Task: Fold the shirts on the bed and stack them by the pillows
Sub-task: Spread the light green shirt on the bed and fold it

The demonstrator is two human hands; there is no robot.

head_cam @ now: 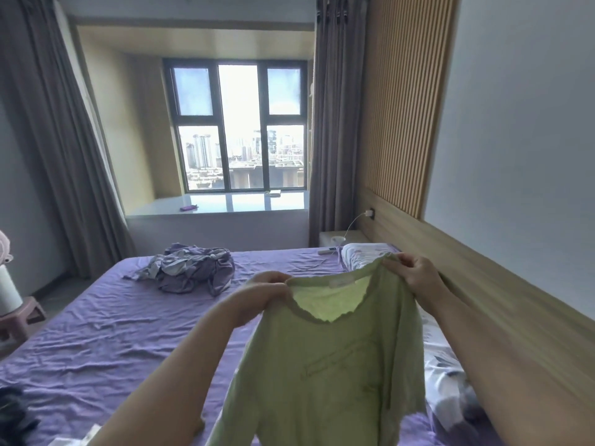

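Observation:
A light green shirt (pixel 325 365) with a frilled V-neck hangs in the air in front of me, held up by its shoulders. My left hand (pixel 260 296) grips the left shoulder and my right hand (pixel 415 272) grips the right shoulder. Below it lies the purple bed (pixel 112 333). A crumpled heap of grey and purple clothes (pixel 193 268) sits at the bed's far side. White patterned pillows (pixel 360 254) lie along the right by the wooden headboard (pixel 502 304), partly hidden behind the shirt and my right arm.
A dark garment (pixel 16 413) lies at the bed's near left corner. A pink stool (pixel 19 317) with a white cylinder stands left of the bed. A nightstand (pixel 338 238) with a charger cable is at the far right. A window sill bench (pixel 219 204) lies beyond.

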